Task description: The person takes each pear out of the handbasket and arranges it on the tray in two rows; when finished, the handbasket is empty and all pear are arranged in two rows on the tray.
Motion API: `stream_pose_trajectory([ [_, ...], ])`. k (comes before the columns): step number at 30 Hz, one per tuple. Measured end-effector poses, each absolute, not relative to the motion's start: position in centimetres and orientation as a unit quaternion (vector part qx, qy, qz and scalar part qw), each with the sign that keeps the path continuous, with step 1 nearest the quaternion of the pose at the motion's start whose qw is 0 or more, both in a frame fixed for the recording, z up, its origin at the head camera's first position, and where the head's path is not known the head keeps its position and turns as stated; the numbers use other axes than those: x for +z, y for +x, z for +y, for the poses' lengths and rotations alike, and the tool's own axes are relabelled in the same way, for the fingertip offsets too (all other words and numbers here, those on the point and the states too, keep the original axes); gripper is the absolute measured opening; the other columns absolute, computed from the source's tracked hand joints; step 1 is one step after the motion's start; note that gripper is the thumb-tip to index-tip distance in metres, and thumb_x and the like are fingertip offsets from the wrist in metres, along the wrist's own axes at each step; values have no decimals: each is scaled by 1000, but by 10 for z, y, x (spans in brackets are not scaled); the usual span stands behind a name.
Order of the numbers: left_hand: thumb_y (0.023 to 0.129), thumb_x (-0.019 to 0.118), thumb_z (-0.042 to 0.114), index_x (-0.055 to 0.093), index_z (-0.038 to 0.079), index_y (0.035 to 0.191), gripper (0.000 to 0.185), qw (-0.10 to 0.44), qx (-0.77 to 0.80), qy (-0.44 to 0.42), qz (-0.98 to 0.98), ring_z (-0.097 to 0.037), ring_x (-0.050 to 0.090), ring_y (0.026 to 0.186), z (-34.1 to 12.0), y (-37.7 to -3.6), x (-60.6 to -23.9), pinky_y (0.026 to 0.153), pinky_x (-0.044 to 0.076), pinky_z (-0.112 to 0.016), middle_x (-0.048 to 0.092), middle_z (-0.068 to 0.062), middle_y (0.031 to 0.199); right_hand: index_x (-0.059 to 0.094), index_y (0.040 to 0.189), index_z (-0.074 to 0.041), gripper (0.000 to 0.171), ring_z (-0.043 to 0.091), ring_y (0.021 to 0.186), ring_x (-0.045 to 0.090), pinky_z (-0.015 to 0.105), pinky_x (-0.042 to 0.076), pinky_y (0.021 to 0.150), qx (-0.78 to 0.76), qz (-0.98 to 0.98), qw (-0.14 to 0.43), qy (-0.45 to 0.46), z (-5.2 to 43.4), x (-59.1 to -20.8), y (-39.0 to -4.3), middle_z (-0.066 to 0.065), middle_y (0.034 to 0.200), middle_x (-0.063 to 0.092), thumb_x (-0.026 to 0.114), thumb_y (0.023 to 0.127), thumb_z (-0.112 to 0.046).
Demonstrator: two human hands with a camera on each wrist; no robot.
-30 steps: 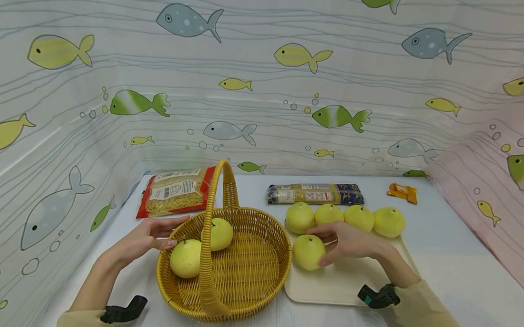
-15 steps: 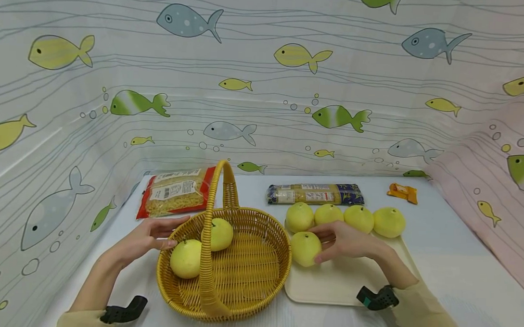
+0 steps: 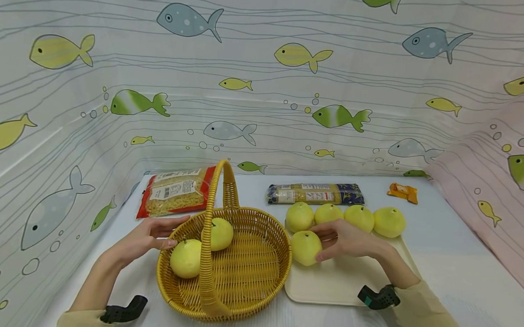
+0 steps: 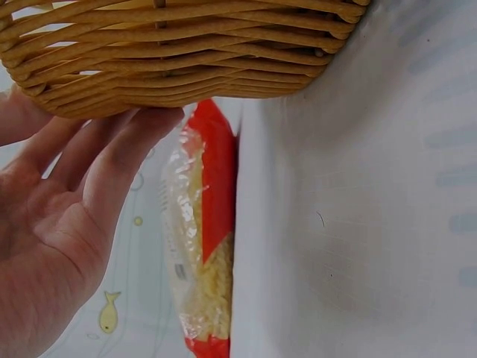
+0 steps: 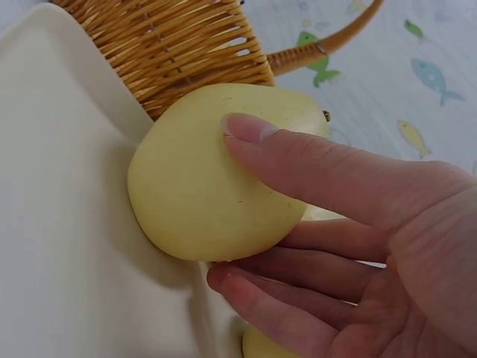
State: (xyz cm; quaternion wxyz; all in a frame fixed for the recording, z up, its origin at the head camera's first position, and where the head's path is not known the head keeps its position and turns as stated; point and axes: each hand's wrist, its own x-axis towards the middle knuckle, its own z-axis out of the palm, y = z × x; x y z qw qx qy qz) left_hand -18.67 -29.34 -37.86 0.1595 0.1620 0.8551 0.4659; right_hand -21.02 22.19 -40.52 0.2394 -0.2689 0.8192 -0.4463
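Note:
In the head view, my right hand [image 3: 345, 241] holds a pale yellow pear [image 3: 305, 248] over the left part of a cream tray [image 3: 327, 286]. The right wrist view has the thumb across the pear's [image 5: 216, 175] side and fingers under its other side; whether it touches the tray is unclear. My left hand [image 3: 148, 236] rests against the left side of a woven basket [image 3: 249, 273] with an arched handle, thumb at the rim. The left wrist view shows fingertips touching the outer basket wall [image 4: 194, 63]. Two pears [image 3: 187, 259] sit inside the basket, left side.
Several more pears [image 3: 359, 218] line the tray's back edge. Behind stand a red-edged pasta bag [image 3: 176, 192] at left, a long dark pack of pasta [image 3: 315, 194], and a small orange packet [image 3: 402, 193] at right. Fish-patterned walls enclose the table.
The right hand has shifted the held pear slightly left and up in the head view, closer to the basket, then barely moved. The left hand and basket have stayed put.

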Motion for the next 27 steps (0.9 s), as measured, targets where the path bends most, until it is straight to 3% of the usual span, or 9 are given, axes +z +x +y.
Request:
stream_pose_trajectory([
  [9, 90, 70, 21, 44, 6, 151, 68, 160, 464, 158, 857, -44, 46, 136, -294, -186, -379, 100, 46, -57, 46, -20, 151, 56, 140, -3, 68, 28, 119, 65, 35, 52, 97, -443, 820, 238, -275, 223, -404, -210, 14, 136, 62, 83, 82, -26],
  [20, 90, 71, 20, 44, 6, 151, 68, 164, 469, 158, 854, -43, 48, 135, -294, -187, -379, 94, 49, -38, 46, -21, 151, 58, 138, -3, 64, 28, 120, 64, 34, 52, 97, -451, 819, 218, -281, 225, -402, -211, 13, 135, 63, 82, 83, -26],
  [27, 90, 71, 19, 44, 5, 151, 69, 165, 468, 155, 854, -44, 48, 134, -294, -188, -380, 94, 50, -37, 46, -22, 150, 63, 133, -1, 58, 32, 122, 63, 35, 52, 97, -467, 815, 177, -294, 231, -394, -213, 14, 131, 66, 82, 83, -23],
])
